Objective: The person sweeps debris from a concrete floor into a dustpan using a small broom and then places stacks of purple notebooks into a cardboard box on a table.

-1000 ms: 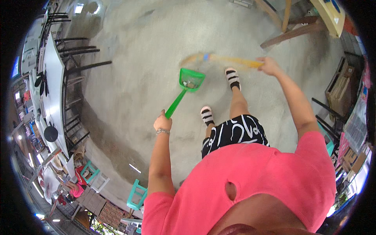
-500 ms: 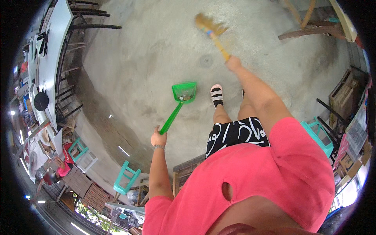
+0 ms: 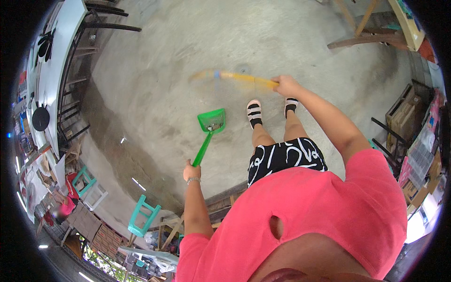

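My left hand (image 3: 191, 171) is closed round the end of a green long-handled dustpan (image 3: 202, 149). Its pan rests on the concrete floor, left of my feet, with a little pale and dark litter inside. In my right hand (image 3: 286, 86) is the yellow handle of a broom (image 3: 239, 76), gripped near its end. The broom reaches leftward from that hand, just beyond my sandals. Its tan bristles are smeared by motion, beyond the dustpan, and I cannot tell whether they touch the floor.
A long white table (image 3: 70, 51) with black legs runs along the left. Turquoise stools (image 3: 144, 215) stand at lower left, near another person in pink (image 3: 68, 205). Wooden furniture (image 3: 366, 40) is at far right, with boxes (image 3: 404, 113) stacked nearer. Small pale scraps (image 3: 123, 140) dot the floor.
The broom has swung from pointing far ahead to pointing left and nearer, as my right hand came closer. The dustpan has shifted slightly left and nearer, still in my left hand.
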The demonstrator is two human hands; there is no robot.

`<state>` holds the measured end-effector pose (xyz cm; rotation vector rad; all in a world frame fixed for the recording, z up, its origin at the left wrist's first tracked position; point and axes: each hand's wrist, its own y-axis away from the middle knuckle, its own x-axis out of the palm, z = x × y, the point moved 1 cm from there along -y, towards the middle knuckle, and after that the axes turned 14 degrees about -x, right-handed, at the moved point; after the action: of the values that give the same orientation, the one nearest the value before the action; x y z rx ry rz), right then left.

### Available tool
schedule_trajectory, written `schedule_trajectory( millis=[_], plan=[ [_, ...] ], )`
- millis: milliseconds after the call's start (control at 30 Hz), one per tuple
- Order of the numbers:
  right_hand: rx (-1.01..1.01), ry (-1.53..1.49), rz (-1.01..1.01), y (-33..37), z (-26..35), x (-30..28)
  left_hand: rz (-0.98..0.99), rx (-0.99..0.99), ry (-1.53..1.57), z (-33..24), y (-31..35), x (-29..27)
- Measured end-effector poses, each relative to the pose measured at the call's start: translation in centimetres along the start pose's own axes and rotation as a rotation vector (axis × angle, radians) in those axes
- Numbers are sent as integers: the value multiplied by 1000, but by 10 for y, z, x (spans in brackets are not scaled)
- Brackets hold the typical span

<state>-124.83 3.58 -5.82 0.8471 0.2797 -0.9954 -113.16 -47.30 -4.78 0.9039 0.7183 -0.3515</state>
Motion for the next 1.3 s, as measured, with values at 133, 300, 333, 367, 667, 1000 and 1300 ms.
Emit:
schedule_trajectory(
  millis=[133, 300, 333, 367, 667, 1000, 1300],
  plan=[
    [153, -100, -392, -58, -37, 33, 23, -5, 51, 20, 28, 23],
    [235, -133, -232, -95, -7, 107, 62, -29, 53, 23, 39, 41],
    [115, -32, -242, -82, -11, 135, 73, -35, 82, 22, 41, 47],
    [27, 24, -187, -60, -13, 148, 78, -54, 109, 14, 42, 52],
    [-301, 63, 186, 63, -3, 55, 749, -369, 399, 15, 25, 85],
    [26, 292, 333, 114, -23, -65, 1068, -809, 1621, -27, 115, 177],
    [583, -233, 299, 222, -210, -129, 1020, -789, 2260, -71, 258, 126]
  ],
)
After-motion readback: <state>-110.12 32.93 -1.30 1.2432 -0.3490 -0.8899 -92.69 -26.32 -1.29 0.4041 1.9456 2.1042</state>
